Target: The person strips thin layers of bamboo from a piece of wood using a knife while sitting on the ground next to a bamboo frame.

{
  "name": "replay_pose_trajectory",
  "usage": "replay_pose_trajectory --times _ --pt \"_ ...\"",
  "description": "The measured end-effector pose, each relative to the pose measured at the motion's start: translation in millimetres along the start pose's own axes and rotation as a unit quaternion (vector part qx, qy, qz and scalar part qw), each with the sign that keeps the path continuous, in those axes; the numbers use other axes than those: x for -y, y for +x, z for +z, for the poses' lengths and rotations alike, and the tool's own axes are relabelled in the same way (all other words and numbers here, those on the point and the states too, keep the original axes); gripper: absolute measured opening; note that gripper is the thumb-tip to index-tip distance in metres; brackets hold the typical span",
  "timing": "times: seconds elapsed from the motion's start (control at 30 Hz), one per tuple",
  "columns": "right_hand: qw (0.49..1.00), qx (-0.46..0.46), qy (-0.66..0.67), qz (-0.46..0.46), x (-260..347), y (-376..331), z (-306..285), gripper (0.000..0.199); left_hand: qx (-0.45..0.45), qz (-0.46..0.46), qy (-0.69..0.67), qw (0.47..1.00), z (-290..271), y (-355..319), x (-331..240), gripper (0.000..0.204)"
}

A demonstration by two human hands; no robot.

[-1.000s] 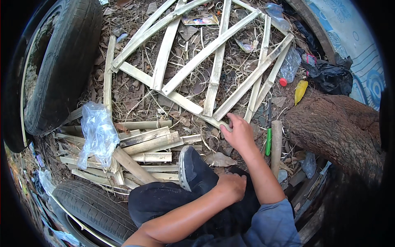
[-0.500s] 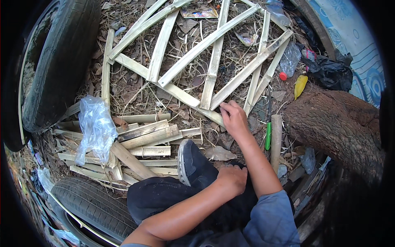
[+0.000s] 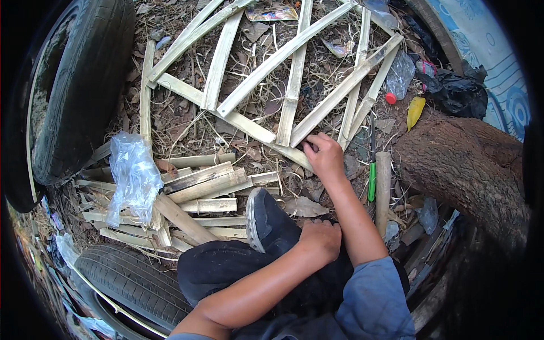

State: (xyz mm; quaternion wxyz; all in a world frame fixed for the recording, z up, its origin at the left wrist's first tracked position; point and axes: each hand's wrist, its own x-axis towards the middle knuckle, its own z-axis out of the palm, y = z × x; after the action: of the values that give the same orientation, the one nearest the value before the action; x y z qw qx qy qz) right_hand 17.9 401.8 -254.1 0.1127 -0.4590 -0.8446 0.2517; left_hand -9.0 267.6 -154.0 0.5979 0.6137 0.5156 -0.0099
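On the ground ahead lies a zigzag frame of pale split bamboo strips (image 3: 272,68), with several slats crossing a long lower strip (image 3: 241,122). My right hand (image 3: 326,157) is at that strip's right end, beside the foot of a slanting slat (image 3: 345,90). Its thumb and finger are pinched together; whatever they hold is too small or hidden to name. My left hand (image 3: 322,239) rests over my lap with fingers curled in, and their inside is hidden. A green-handled knife (image 3: 372,181) lies right of my right hand, next to a round stick (image 3: 382,190).
A pile of cut bamboo pieces (image 3: 207,184) lies left of my shoe (image 3: 272,221), a clear plastic bag (image 3: 133,175) over it. Tyres (image 3: 85,85) stand left. A tree trunk (image 3: 459,164), a red-capped bottle (image 3: 399,79) and a black bag (image 3: 459,93) are on the right.
The view has shifted slightly. My right hand stays by the same strip end, its fingers a little changed in pose. My left hand keeps its place.
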Motion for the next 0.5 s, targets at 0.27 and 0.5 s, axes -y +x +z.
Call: replay_pose_trajectory --times 0.27,0.5 --pt "0.967 0.156 -0.191 0.059 22 7 -40 0.010 0.019 0.006 0.015 1.000 -9 -3 -4 0.055" --pt "0.986 0.035 0.116 0.116 3 9 -1 0.027 0.022 -0.001 0.053 0.998 -12 -2 -3 0.057"
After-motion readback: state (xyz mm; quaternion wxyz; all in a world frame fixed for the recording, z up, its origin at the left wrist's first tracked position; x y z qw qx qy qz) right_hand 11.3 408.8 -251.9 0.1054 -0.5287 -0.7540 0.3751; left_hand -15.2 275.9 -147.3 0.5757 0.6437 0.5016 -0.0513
